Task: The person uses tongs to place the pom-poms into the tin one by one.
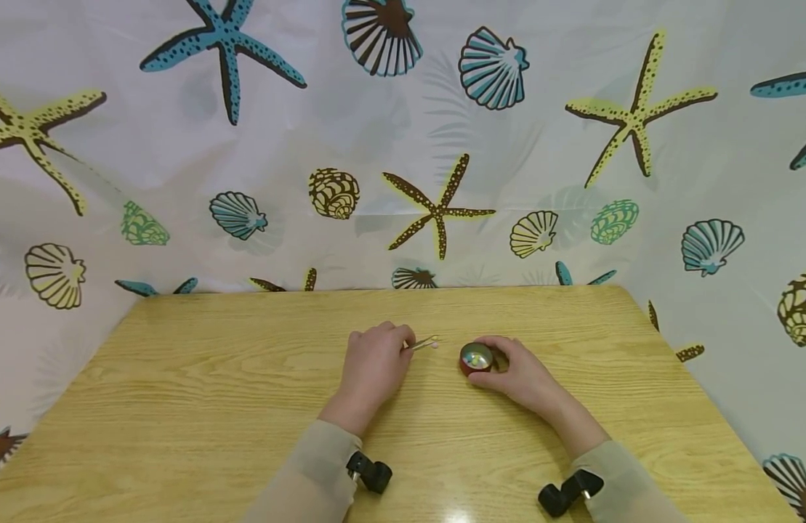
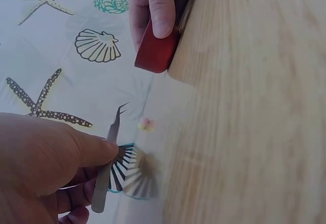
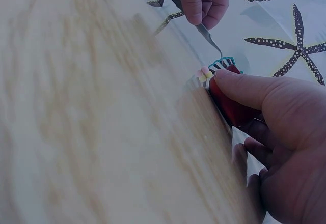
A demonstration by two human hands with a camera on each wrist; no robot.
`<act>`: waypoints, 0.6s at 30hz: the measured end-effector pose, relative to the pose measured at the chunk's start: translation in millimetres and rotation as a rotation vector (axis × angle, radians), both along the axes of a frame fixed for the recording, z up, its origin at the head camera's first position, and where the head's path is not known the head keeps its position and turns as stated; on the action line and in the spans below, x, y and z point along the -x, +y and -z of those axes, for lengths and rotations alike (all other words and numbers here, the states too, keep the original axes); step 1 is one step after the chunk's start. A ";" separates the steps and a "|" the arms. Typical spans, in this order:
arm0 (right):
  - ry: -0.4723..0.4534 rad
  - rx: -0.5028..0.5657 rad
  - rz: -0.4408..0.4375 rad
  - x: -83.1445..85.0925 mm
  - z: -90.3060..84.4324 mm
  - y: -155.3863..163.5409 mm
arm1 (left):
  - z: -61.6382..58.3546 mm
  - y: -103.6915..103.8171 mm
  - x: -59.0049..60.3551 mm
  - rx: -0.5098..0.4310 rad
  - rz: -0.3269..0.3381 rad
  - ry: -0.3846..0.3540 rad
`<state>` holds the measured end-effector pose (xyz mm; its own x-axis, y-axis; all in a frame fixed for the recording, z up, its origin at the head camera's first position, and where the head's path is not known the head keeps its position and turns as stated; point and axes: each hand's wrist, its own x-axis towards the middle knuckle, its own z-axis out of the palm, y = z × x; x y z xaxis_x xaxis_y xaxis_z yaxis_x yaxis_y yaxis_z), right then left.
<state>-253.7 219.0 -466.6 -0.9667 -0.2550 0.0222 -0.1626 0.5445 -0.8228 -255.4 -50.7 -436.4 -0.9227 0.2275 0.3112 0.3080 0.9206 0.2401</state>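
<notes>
Honestly, the weak spot is the little cluster of pale beads lying on the worktop just off the tips of my tweezers. They are tiny and look round, so I judge that a clumsy nudge from the points could send them skittering over the wood instead of letting me pick one up. Squeeze too hard and a bead may pop out sideways; squeeze too lightly and it may drop partway. The small red pot could also tip or slide if my grip on it slackens, and it seems to hold more bits inside, though I cannot make them out.

My left hand pinches the tweezers between thumb and curled fingers, tips pointing toward the pot and standing slightly apart, with nothing between them that I can see. My right hand wraps the red pot, thumb pressed on its side near the rim, the other fingers curled round behind it. The pot sits on the worktop, mouth up, just beside the beads and near the tweezer tips.
</notes>
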 end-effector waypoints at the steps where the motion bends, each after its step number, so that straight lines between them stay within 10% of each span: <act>1: 0.001 -0.002 0.001 -0.2 -0.2 -0.1 | 0.7 -0.4 0.2 0.002 0.000 0.000; 18: -0.005 -0.007 0.002 0.2 -0.3 0.2 | 9.7 -1.8 1.9 0.040 -0.007 -0.006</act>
